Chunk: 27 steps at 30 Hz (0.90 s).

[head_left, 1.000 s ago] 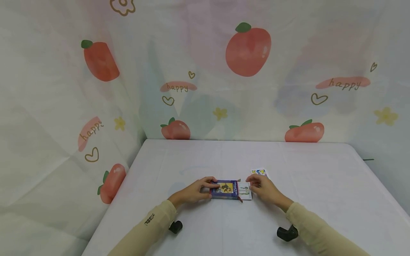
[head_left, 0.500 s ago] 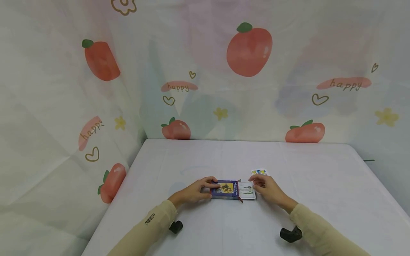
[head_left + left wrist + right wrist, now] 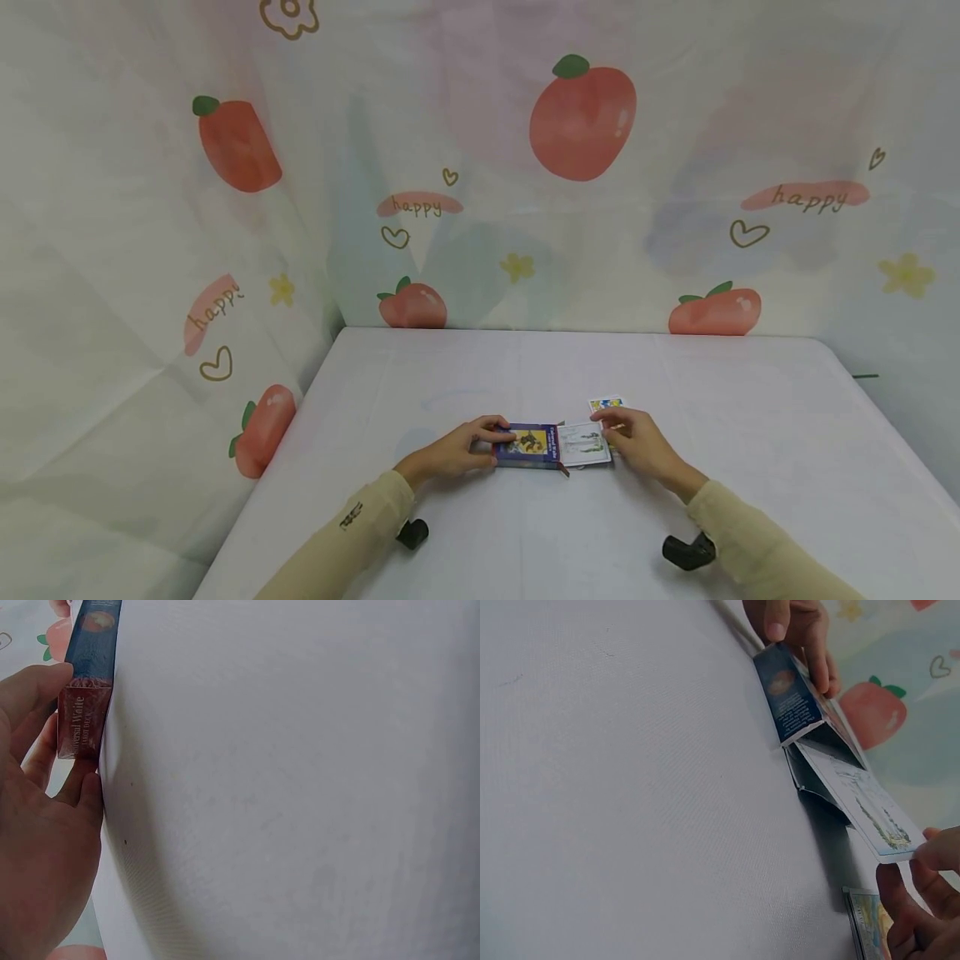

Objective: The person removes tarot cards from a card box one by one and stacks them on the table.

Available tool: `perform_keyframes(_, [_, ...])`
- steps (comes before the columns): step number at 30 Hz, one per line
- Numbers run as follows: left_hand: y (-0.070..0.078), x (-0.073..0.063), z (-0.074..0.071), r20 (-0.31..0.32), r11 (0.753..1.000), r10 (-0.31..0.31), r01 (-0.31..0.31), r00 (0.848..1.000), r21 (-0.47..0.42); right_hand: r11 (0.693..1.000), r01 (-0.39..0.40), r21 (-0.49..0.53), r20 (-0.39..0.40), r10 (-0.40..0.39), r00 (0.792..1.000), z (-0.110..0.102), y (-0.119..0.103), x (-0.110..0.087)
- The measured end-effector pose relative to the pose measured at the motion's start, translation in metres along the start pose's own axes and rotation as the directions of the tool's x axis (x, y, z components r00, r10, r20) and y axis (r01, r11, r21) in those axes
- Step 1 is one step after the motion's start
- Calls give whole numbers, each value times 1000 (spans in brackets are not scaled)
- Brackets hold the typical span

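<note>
A dark blue tarot card box [image 3: 528, 443] lies flat on the white table, its right end open. My left hand [image 3: 453, 447] grips its closed end; in the left wrist view the red end panel [image 3: 84, 724] reads "Waite". From the open end sticks a white-bordered tarot card [image 3: 866, 802], partly out and slanting up toward my right hand [image 3: 637, 443]. The right thumb and fingers pinch its outer edge. Below the mouth hangs the box's opened flap [image 3: 814, 787]. Other colourful tarot cards [image 3: 870, 922] lie on the table beneath the right hand.
The white-covered table [image 3: 480, 533] stretches around the hands. Behind and to the left hangs a printed cloth [image 3: 480, 125] with red fruit and "happy" lettering. Black wrist-worn devices [image 3: 688, 552] hang under both sleeves.
My right hand has drawn the tarot card further right, so more of it shows outside the box. The left hand and box have stayed in place.
</note>
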<state>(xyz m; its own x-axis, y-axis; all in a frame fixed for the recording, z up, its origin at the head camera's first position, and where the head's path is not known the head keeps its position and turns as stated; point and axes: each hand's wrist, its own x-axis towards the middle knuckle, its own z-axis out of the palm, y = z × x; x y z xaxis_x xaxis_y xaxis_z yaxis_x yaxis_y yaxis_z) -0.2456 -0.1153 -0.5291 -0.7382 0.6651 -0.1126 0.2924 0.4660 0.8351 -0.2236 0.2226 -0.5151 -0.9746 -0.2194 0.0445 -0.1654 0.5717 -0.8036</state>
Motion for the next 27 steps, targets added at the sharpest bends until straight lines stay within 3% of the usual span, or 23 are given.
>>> perform_keyframes(9, [-1,1,1,3,1000,3,-3,1000,0,1000,23,-1,-142,-23,990,-11,6,0])
perform_keyframes(14, [-1,1,1,-3,1000,-9,9,1000,10,1000,-10,-3,-143,9,990,-18,6,-2])
perform_keyframes(27, [-3,3,2,-3,1000,-11,11,1000,17,988,5,157,-109,12,994,-32,12,-4])
